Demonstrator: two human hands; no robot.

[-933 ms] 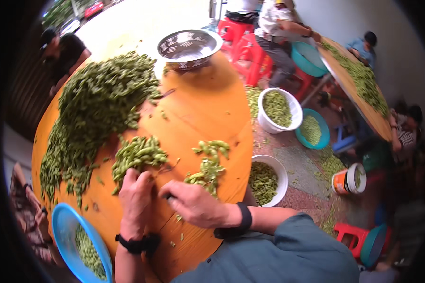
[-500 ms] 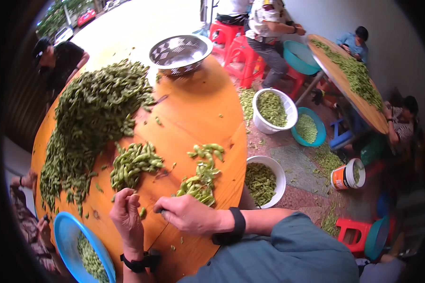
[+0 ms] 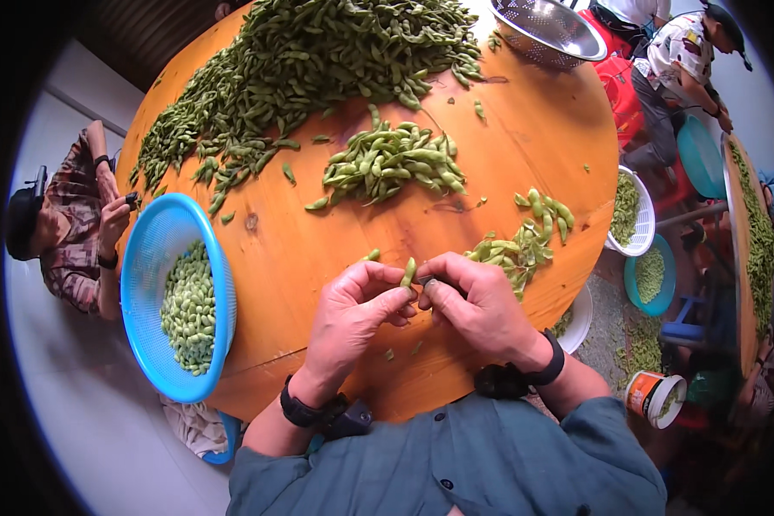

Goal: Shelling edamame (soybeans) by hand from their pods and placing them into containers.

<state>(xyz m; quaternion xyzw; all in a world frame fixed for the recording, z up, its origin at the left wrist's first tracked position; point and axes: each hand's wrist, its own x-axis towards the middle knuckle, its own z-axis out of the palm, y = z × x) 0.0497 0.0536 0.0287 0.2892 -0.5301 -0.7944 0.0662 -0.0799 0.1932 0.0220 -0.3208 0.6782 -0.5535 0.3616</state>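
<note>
Pinched upright between the thumb and fingers of my left hand (image 3: 353, 314) is a green soybean pod (image 3: 408, 272). My right hand (image 3: 482, 305) is closed beside it, fingertips at the pod, with a small dark piece (image 3: 443, 284) at its thumb and forefinger; its kind is unclear. Both hands are over the near edge of the round wooden table (image 3: 542, 129). Beyond them lies a small heap of whole pods (image 3: 396, 163). Opened, flattened pods (image 3: 520, 254) lie next to my right hand. To the left, a blue basket (image 3: 224, 284) holds shelled green beans (image 3: 187, 310).
A large mound of pods (image 3: 318, 69) covers the table's far side. A metal colander (image 3: 555, 34) stands at the far right edge. A person (image 3: 69, 224) sits at the left. On the right are white tubs, a teal basin (image 3: 651, 279) and another pod-covered table (image 3: 740, 284) with people around it.
The view has turned, so the table and blue basket sit differently in it. My hands have come together, and a pod now shows in my left fingers.
</note>
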